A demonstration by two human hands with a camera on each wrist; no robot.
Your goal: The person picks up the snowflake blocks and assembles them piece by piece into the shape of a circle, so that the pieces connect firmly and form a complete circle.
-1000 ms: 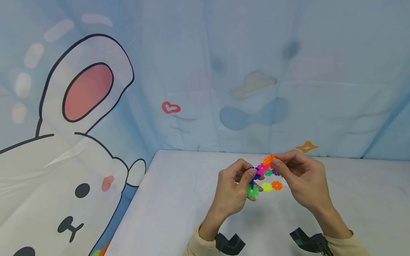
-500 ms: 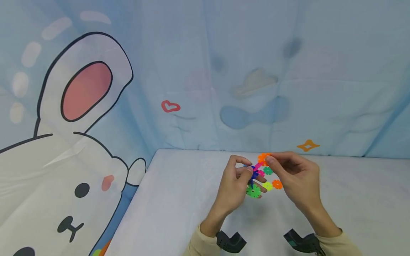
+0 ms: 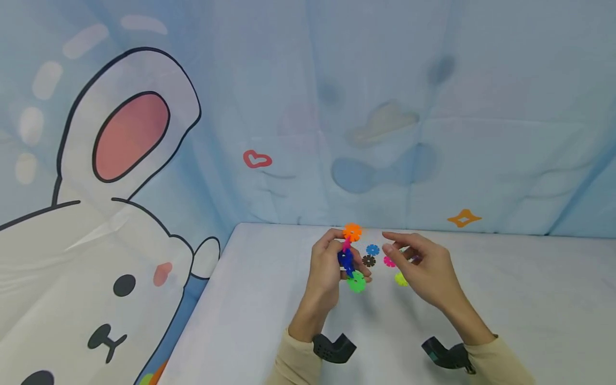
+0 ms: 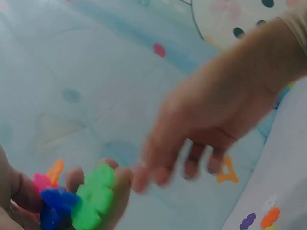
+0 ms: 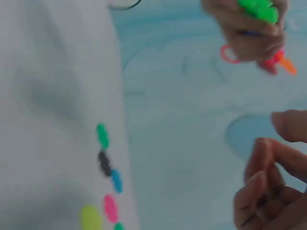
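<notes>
Just let go of the orange snowflake disc [image 3: 353, 232], seemingly joined, at twelve o'clock from the blue pieces [image 3: 345, 259] pinched in the left hand [image 3: 325, 271], with the right hand [image 3: 427, 271] bare, loosely parted, at three.

A cluster of joined discs [image 3: 345, 259] is being held in the left grip [image 3: 325, 271], above the tabletop [image 3: 250, 294]. The right grip [image 3: 427, 268] is being held to the right, apart from the cluster. Loose discs [image 3: 369, 261] are being carried by the tabletop between the grips, some being partly covered by the right one. The tabletop is being bordered behind by a curtain [image 3: 298, 198].
</notes>
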